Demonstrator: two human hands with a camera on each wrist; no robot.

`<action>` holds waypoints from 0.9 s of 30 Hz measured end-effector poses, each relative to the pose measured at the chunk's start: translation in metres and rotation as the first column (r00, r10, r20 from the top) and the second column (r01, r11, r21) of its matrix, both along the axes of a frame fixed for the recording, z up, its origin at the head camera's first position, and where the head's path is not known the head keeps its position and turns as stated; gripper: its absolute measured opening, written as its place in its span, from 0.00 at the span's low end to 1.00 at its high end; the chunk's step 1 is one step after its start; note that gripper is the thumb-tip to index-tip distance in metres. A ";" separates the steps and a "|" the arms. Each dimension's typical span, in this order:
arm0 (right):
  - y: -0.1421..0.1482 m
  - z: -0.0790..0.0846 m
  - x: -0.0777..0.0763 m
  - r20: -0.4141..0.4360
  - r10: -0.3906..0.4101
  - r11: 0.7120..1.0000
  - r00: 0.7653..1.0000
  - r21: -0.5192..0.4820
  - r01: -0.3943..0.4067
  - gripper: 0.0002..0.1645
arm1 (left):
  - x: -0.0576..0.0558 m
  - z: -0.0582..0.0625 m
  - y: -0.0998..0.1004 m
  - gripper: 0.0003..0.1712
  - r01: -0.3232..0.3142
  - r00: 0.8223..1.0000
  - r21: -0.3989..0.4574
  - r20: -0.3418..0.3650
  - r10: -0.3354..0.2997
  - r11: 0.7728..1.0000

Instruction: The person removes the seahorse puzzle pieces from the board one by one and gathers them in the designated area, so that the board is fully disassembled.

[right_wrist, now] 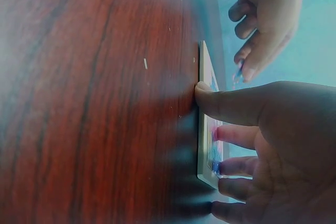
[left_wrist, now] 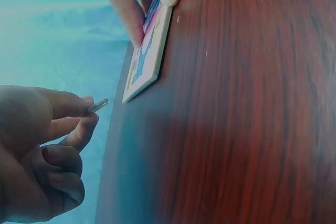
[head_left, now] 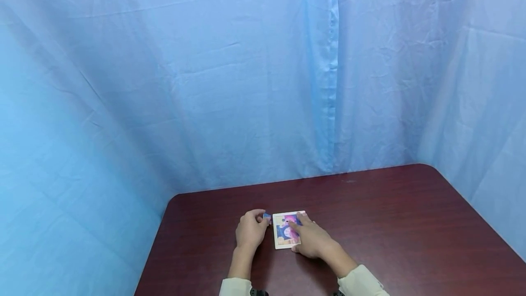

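Observation:
A small square jigsaw puzzle in a pale frame lies on the dark red table, its picture pink, blue and cream. Just left of it, my left hand pinches a small blue and pink jigsaw piece between thumb and forefinger. The left wrist view shows that piece edge-on, raised off the table. My right hand holds the puzzle from the right. In the right wrist view, its thumb is against the frame's near edge and fingers rest over the picture.
The wooden table extends around the puzzle, with its far edge by a blue curtain. Curtains hang at both sides as well. A few pale specks dot the tabletop near the frame.

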State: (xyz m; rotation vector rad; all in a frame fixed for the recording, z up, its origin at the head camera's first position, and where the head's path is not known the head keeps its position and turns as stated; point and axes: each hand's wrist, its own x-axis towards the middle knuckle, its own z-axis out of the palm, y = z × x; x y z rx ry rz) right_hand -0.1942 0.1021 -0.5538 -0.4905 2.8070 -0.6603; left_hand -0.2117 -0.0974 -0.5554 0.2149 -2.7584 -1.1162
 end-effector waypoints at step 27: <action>0.000 0.000 0.000 0.008 0.005 1.000 1.000 0.004 -0.005 0.46 | 0.006 -0.008 -0.046 0.17 -0.068 0.994 -0.058 0.077 0.072 0.996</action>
